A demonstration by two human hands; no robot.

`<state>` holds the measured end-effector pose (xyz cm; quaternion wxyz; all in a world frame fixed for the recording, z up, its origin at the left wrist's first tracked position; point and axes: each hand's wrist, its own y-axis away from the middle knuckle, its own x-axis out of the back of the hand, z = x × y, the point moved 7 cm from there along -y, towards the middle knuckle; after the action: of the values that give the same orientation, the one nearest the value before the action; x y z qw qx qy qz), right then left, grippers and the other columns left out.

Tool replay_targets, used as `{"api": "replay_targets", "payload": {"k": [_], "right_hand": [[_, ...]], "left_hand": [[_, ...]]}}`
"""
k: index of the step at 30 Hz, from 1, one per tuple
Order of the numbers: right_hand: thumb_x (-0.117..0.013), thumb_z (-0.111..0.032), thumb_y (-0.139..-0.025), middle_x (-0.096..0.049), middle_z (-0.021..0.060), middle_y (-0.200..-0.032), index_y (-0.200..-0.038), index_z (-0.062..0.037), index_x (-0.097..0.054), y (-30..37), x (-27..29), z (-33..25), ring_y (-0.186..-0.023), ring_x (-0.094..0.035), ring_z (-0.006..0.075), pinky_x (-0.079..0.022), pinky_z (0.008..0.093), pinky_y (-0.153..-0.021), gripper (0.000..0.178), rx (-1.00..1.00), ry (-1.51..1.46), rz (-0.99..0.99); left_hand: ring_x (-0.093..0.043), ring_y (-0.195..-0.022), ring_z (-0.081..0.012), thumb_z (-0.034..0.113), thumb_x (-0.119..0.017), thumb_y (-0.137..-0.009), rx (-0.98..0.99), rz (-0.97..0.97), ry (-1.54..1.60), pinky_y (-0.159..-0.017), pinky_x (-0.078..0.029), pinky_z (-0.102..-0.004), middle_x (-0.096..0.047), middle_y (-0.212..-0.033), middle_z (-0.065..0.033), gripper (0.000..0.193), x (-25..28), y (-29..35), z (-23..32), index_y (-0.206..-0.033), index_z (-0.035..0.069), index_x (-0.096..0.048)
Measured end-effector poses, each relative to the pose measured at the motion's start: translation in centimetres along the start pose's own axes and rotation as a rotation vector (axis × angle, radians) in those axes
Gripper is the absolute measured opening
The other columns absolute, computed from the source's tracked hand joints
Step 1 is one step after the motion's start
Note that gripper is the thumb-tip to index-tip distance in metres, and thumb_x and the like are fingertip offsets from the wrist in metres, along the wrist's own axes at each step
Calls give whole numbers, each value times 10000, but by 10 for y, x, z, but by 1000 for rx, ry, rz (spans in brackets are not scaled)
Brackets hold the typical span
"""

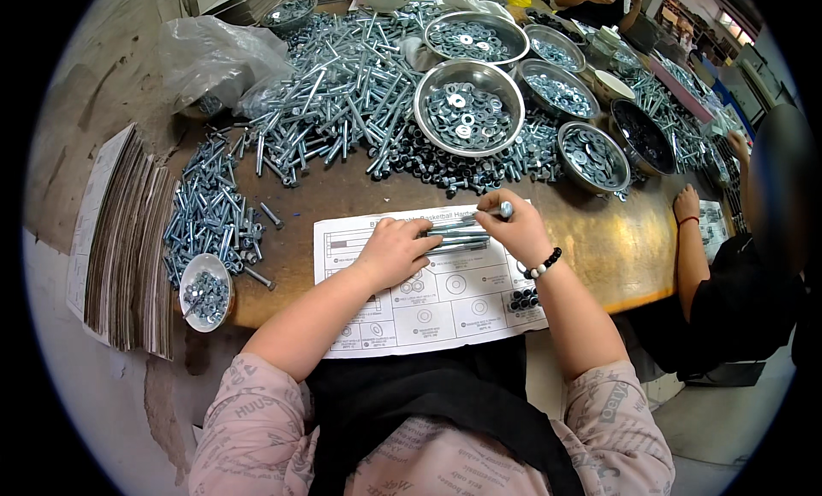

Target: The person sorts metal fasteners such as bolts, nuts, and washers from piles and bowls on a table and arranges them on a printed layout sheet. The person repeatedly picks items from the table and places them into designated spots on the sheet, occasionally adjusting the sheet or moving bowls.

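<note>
A printed paper sheet (402, 329) with hardware drawings lies at the table's near edge. Several long silver bolts (467, 238) rest side by side across its upper part. My left hand (392, 255) lies over the sheet, fingers stretched out, its fingertips touching the left ends of these bolts. At their right end, my right hand (524, 235) pinches a bolt whose round head (506, 209) shows between thumb and fingers; its shank is partly hidden. Below my right wrist, a small group of black nuts (524, 300) sits on the sheet's right side.
A big heap of bolts (342, 94) covers the far table. Steel bowls of washers (467, 115) stand beyond the sheet, with black nuts (419, 158) around them. Shorter bolts (210, 205), a white bowl (205, 320) and stacked paper (128, 248) are left. A co-worker's arm (692, 239) is right.
</note>
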<state>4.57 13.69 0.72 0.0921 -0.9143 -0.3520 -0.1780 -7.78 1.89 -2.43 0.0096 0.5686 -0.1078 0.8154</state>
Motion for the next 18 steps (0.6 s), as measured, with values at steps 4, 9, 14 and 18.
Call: {"api": "replay_targets", "payload": {"k": [4,9,14,18], "right_hand": [[-648,-140,-769,-584,5,-730,-871,-34,-599,4,-8,17,-643,-495,67,-420,223,-585,155,-88,-171,-134],[-634,-128,-780,-613,37,-768,-927,-38,-625,12,-14,19,-651,-532,114,-442,250,-606,173,41,123,-248],[-626,-100,-767,-618,72,-808,-918,-52,-634,15,-14,19,-711,-573,204,-465,301,-652,159,195,213,-233],[-619,-84,-734,-583,78,-854,-872,-70,-643,22,-21,9,-843,-537,279,-446,355,-751,140,593,648,-117]], "left_hand": [[-507,-1014,-240,159,-645,-698,46,58,80,-883,-350,-384,-515,-1156,-74,345,-1,3,-10,-1035,101,-597],[-491,-1049,-253,140,-673,-649,144,25,170,-902,-350,-374,-502,-1159,-81,501,-4,10,-22,-1129,97,-535],[-485,-1055,-282,197,-696,-652,189,54,151,-932,-340,-382,-483,-1175,-113,662,3,7,-14,-1248,80,-435],[-497,-1035,-294,245,-697,-670,224,17,113,-922,-353,-387,-479,-1171,-127,637,0,-2,-11,-1232,69,-456]]}}
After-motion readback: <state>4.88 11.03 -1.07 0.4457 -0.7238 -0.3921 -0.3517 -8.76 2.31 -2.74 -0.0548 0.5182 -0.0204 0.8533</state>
